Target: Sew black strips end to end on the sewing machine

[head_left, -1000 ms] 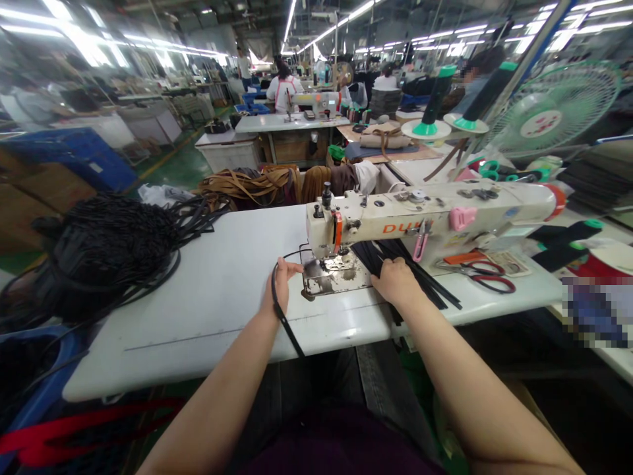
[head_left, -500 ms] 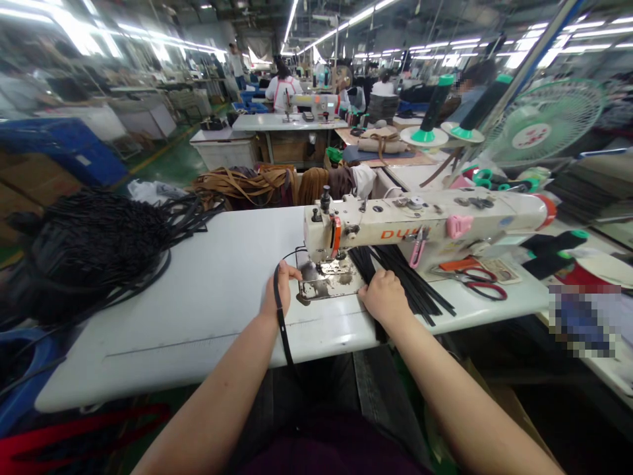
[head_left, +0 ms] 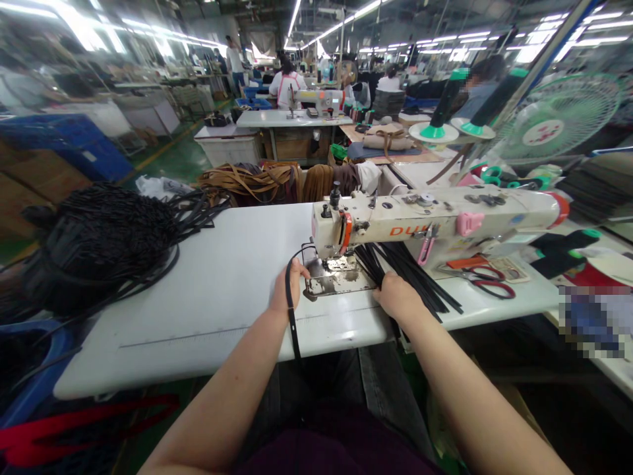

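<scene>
Strap [head_left: 293, 330], black and narrow, curves from beside the head of the sewing machine [head_left: 445, 210] down across the left hand [head_left: 281, 290], and passes over the front edge of the white table [head_left: 208, 284]. The fingers of this hand are partly bent, with their tips close to the metal plate [head_left: 341, 284]; whether they pinch the strap, I cannot tell. The right hand [head_left: 395, 295] is at the right end of this plate, against the bundle of black strips [head_left: 420, 277] — its fingers are folded, but their tips are hidden, so how firmly they hold is not clear. Red-handled scissors [head_left: 494, 285] lie to the right of the bundle. At the far left, a large black heap [head_left: 106, 241] rests beside the table.
</scene>
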{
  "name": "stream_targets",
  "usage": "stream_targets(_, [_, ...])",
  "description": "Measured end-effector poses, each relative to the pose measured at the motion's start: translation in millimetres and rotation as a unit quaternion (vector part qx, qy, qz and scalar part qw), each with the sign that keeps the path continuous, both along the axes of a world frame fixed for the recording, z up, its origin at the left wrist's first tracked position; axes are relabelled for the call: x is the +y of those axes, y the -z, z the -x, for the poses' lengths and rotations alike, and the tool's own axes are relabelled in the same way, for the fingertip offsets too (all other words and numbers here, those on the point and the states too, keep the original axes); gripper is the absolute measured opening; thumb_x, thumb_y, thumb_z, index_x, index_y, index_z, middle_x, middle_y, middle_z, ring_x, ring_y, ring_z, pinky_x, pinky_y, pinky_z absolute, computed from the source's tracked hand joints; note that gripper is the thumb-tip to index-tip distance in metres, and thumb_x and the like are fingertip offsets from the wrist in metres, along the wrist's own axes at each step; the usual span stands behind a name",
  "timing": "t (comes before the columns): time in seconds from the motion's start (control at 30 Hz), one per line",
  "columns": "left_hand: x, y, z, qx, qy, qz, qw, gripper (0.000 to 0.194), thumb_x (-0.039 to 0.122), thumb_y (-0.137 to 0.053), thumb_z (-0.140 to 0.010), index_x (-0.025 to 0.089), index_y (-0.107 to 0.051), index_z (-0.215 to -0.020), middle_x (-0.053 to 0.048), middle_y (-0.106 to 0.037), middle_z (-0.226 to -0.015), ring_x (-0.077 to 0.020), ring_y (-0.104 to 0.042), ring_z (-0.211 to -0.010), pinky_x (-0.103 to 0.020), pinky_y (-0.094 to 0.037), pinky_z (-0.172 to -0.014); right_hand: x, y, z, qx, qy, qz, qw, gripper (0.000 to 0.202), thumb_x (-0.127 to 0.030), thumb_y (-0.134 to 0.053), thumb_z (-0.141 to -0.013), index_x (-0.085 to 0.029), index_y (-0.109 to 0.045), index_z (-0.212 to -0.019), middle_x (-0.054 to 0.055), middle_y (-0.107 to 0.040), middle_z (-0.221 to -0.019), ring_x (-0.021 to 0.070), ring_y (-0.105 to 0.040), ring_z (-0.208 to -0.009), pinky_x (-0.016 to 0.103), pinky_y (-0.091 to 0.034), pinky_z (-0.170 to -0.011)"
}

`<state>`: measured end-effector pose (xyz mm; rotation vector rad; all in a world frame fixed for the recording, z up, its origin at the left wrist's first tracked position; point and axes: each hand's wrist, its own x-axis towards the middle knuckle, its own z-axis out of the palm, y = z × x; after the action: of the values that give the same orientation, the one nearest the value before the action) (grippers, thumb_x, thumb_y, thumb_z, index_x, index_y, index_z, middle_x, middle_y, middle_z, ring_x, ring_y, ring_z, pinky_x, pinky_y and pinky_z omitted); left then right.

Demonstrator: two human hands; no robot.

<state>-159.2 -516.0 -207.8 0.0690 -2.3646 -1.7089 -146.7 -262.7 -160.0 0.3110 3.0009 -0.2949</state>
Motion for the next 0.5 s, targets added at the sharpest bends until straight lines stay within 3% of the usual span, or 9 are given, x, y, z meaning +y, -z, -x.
stream_targets(0.17, [1.5,-0.8,0.0,0.021,-0.003,0.035,0.999,0.064,0.067,-0.03,-0.101,0.021,-0.066,-0.075,-0.007,-0.07,-0.088,-0.0236,-0.065,-0.09,-0.037,-0.051,-0.091,20.1,-3.9,-12.8,-0.018,0.051,0.165,0.985,0.022,-0.025,-0.056,-0.088,-0.011,-0.07,-0.095,0.022,-0.076,-0.094,0.0321,-0.072,-0.096,0.038,-0.055,-0.084])
stream_targets(0.27, [3.0,-1.8,1.5,0.05,-0.011,0.047,0.998,0.058,0.063,-0.032,-0.102,0.02,-0.065,-0.079,-0.008,-0.069,-0.093,-0.0245,-0.064,-0.095,-0.038,-0.05,-0.093,22.9,-5.2,-40.2,-0.037,0.059,0.306,0.95,0.032,-0.036,-0.046,-0.095,-0.017,-0.067,-0.083,0.013,-0.076,-0.079,0.0249,-0.073,-0.076,0.033,-0.059,-0.07])
stream_targets(0.33, [3.6,-1.8,3.8,0.069,-0.01,0.052,0.996,0.057,0.061,-0.033,-0.102,0.02,-0.066,-0.081,-0.009,-0.068,-0.095,-0.0257,-0.064,-0.099,-0.038,-0.049,-0.096,20.3,-2.9,-61.8,-0.054,0.067,0.403,0.911,0.036,-0.043,-0.047,-0.097,-0.017,-0.065,-0.08,0.01,-0.074,-0.076,0.0213,-0.072,-0.069,0.031,-0.06,-0.065])
stream_targets(0.37, [3.7,-1.5,5.4,0.074,-0.01,0.053,0.996,0.056,0.061,-0.033,-0.102,0.02,-0.066,-0.082,-0.01,-0.068,-0.096,-0.0261,-0.063,-0.101,-0.038,-0.049,-0.097,17.9,-0.7,-72.1,-0.063,0.091,0.471,0.875,0.034,-0.046,-0.053,-0.095,-0.017,-0.065,-0.08,0.009,-0.073,-0.075,0.0191,-0.07,-0.065,0.03,-0.06,-0.063])
stream_targets(0.43, [4.2,-0.4,10.2,0.071,-0.016,0.051,0.996,0.057,0.061,-0.033,-0.102,0.02,-0.068,-0.084,-0.011,-0.068,-0.098,-0.0269,-0.063,-0.103,-0.039,-0.048,-0.098,11.4,5.0,-89.9,-0.09,0.178,0.636,0.745,0.032,-0.046,-0.077,-0.081,-0.016,-0.066,-0.079,0.006,-0.07,-0.071,0.0142,-0.064,-0.057,0.025,-0.056,-0.055])
stream_targets(0.5, [5.2,1.4,17.9,0.056,-0.031,0.051,0.997,0.056,0.06,-0.033,-0.102,0.02,-0.069,-0.086,-0.011,-0.068,-0.099,-0.0276,-0.063,-0.105,-0.039,-0.047,-0.1,3.1,10.7,-103.2,-0.11,0.238,0.727,0.635,0.039,-0.041,-0.093,-0.065,-0.015,-0.069,-0.082,0.002,-0.067,-0.067,0.0093,-0.055,-0.049,0.019,-0.048,-0.045])
